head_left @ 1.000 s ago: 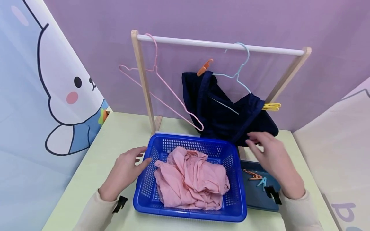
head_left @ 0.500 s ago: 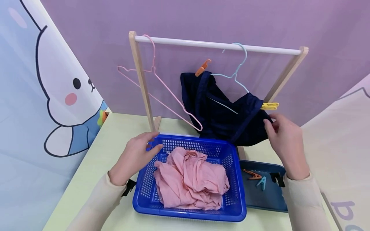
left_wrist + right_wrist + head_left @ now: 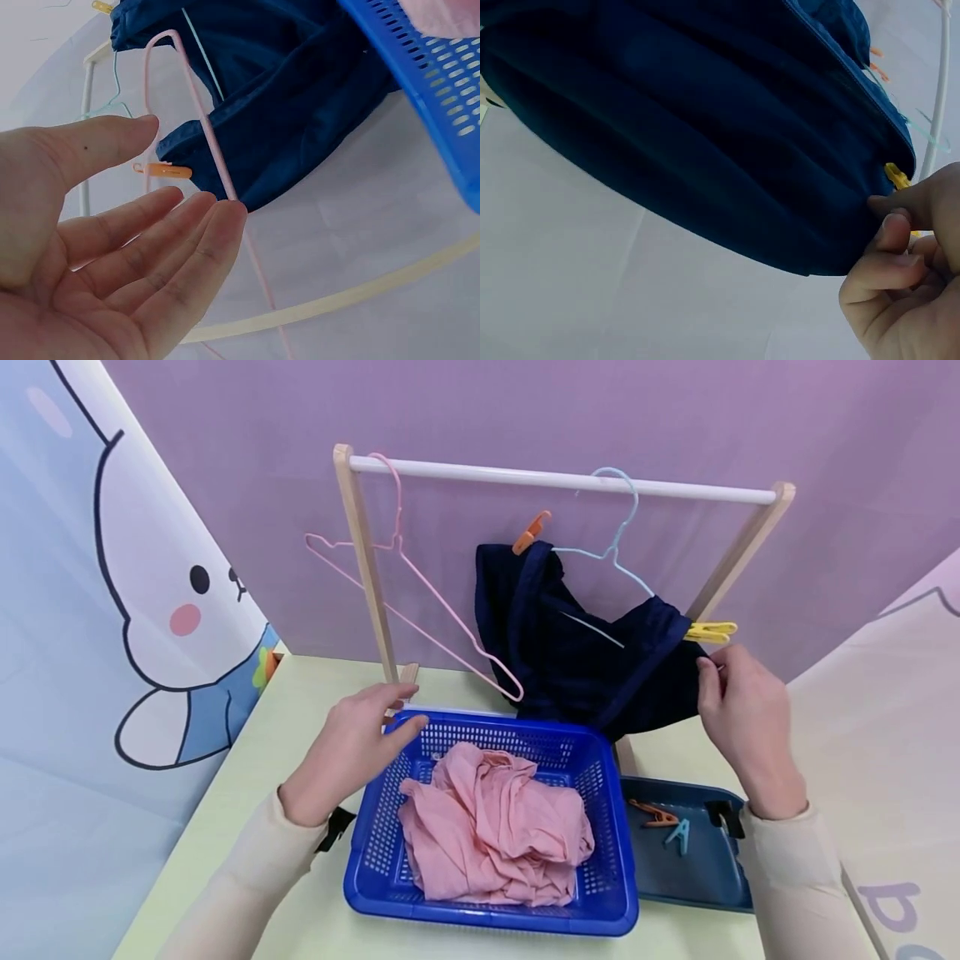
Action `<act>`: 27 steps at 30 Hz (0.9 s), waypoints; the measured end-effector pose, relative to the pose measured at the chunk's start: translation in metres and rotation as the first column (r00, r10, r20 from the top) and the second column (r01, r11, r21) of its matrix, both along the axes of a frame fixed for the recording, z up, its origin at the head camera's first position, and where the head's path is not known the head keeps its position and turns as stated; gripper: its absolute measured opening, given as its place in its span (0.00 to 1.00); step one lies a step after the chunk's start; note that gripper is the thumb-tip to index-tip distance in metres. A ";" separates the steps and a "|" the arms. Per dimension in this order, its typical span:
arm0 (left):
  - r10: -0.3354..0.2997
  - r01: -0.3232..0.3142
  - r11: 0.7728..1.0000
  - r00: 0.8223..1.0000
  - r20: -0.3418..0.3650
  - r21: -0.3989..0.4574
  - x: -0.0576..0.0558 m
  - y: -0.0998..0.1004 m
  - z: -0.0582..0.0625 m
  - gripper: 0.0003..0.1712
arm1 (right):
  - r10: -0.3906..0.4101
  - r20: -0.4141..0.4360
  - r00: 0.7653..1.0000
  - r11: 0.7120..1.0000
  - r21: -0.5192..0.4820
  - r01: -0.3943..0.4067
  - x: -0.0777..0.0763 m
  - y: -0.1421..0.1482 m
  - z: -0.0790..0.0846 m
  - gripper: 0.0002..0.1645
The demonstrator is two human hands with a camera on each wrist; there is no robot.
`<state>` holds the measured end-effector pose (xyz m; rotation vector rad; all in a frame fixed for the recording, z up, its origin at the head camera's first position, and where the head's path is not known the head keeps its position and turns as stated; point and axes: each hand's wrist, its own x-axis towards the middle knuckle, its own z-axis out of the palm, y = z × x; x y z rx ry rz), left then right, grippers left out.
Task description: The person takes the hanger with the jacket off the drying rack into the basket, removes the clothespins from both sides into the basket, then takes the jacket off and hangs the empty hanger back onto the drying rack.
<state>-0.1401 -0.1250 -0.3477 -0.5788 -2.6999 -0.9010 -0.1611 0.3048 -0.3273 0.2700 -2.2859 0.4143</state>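
A dark navy garment (image 3: 570, 652) hangs on a light blue hanger (image 3: 617, 539) from the rack's white rail. An orange clothespin (image 3: 531, 532) grips its left side and a yellow clothespin (image 3: 712, 632) its right. My right hand (image 3: 750, 727) pinches the garment's right edge between thumb and fingers, just below the yellow clothespin; the right wrist view shows the pinched cloth (image 3: 847, 247). Over the left rim of the blue basket (image 3: 491, 920) hovers my left hand (image 3: 352, 739), fingers spread and holding nothing. In the left wrist view its fingers (image 3: 187, 277) come near the pink hanger (image 3: 202, 112).
Crumpled pink cloth (image 3: 495, 827) lies in the basket. To the right a dark tray (image 3: 697, 877) holds an orange clothespin (image 3: 654, 813) and a light blue clothespin (image 3: 678, 836). The rack's left wooden post (image 3: 367, 568) stands behind the left hand.
My right hand rose rightward to the garment's edge, took hold of it and drew it slightly right. My left hand moved up and right, over the basket's rim.
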 end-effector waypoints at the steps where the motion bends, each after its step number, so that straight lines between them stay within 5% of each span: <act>1: -0.003 0.003 1.000 1.000 -0.007 0.001 -0.001 0.001 0.003 0.27 | -0.003 -0.001 1.000 1.000 -0.005 0.003 0.001 0.001 0.001 0.09; 10: -0.032 0.036 0.999 0.992 -0.119 0.031 -0.020 0.007 0.038 0.24 | -0.022 -0.024 0.999 0.999 -0.033 0.021 0.012 0.010 0.013 0.11; 17: -0.080 0.106 0.991 0.956 -0.282 0.079 -0.039 0.017 0.060 0.24 | -0.043 -0.034 0.998 0.999 -0.021 0.043 0.028 0.021 0.016 0.12; 27: -0.095 0.137 0.987 0.919 -0.382 0.084 -0.061 0.042 0.074 0.25 | -0.053 -0.097 0.994 0.999 -0.002 0.053 0.051 0.039 0.014 0.10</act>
